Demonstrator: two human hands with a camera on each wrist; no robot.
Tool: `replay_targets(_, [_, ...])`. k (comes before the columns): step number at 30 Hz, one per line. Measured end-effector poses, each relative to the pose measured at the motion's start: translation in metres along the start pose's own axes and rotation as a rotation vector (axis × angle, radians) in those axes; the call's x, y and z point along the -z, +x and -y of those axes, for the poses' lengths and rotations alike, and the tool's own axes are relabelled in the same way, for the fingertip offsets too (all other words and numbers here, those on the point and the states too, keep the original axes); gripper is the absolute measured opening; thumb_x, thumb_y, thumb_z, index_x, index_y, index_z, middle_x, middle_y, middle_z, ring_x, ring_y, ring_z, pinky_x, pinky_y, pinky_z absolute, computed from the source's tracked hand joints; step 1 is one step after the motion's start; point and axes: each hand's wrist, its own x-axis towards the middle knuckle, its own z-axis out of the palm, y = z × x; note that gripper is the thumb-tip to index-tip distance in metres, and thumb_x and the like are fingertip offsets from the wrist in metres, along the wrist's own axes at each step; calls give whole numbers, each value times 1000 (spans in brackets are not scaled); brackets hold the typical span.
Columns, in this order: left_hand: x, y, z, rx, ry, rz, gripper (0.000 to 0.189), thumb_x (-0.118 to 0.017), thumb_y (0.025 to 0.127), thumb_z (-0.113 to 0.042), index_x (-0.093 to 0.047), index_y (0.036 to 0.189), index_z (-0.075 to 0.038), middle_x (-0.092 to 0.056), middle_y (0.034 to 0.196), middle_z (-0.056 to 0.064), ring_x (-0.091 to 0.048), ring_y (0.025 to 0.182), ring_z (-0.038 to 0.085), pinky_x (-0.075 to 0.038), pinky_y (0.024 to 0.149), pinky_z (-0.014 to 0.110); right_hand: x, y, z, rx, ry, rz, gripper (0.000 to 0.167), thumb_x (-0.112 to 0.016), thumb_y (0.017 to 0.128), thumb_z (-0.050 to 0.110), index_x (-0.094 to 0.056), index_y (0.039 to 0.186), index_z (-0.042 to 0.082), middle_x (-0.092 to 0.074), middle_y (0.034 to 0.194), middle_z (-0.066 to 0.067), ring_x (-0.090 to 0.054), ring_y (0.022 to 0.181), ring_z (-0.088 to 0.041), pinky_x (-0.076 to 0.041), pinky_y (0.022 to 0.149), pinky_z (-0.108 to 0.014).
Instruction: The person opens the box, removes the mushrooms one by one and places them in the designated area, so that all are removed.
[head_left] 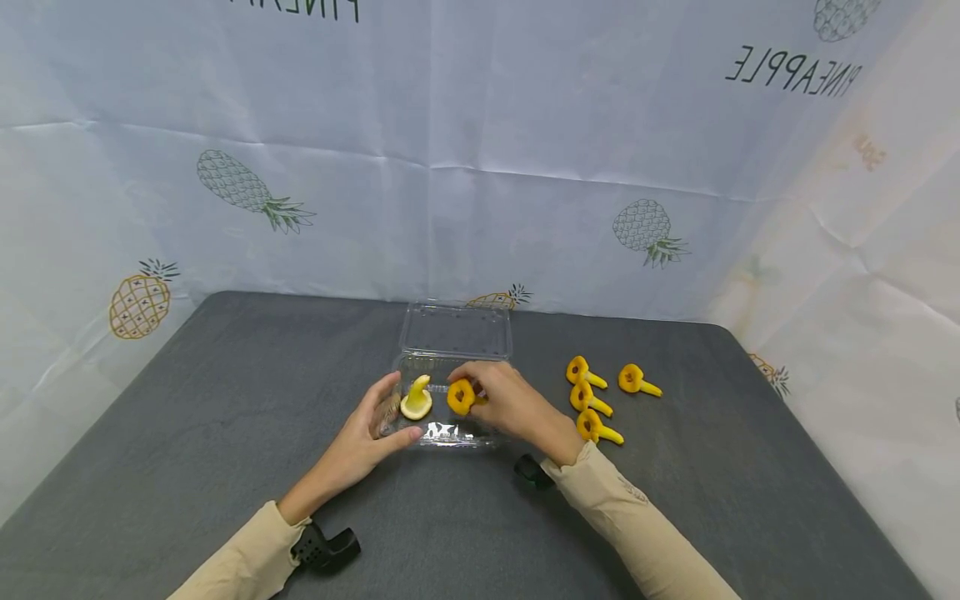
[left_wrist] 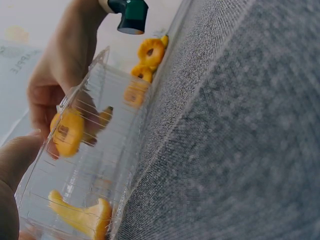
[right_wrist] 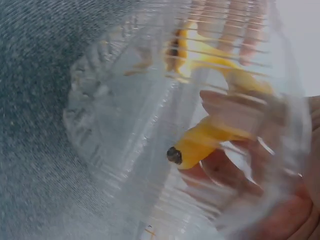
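A clear plastic clamshell box (head_left: 442,433) stands on the table with its lid (head_left: 456,332) folded back, away from me. My left hand (head_left: 358,446) holds its left side, fingers along the outer wall and thumb at the front rim. Inside the left half sits a yellow chanterelle mushroom (head_left: 416,402), pale cap down and stem up. My right hand (head_left: 512,402) pinches another chanterelle (head_left: 461,397) over the box's right half, its orange cap turned towards the left hand. In the right wrist view, the held stem (right_wrist: 200,142) shows through the box wall.
Several more chanterelles lie right of the box: three in a close column, with the middle one (head_left: 589,398) between the others, and a single one (head_left: 639,380) farther right. The grey table (head_left: 300,358) meets a pineapple-print curtain (head_left: 465,225) at the back.
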Motion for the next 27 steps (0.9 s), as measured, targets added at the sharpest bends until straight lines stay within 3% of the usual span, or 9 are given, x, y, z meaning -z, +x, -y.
replay_targets(16, [0,0,0,-13,-6,-1,89,-70,94,-20,-11,158,-4,-10,165,23,-13,151,46,-27,120,59,27,-35,-1,24,9,-162,45,-70,85,-8,-62,128,0,-69,120,-12,-70,98,-24,-62,83,-30])
replay_targets(27, [0,0,0,10,-3,2,90,-70,94,-22,-10,158,-5,-10,165,21,-17,151,45,-28,120,59,41,-63,-17,-48,53,-219,47,-73,85,-4,-61,130,0,-69,122,-12,-70,99,-26,-62,84,-33])
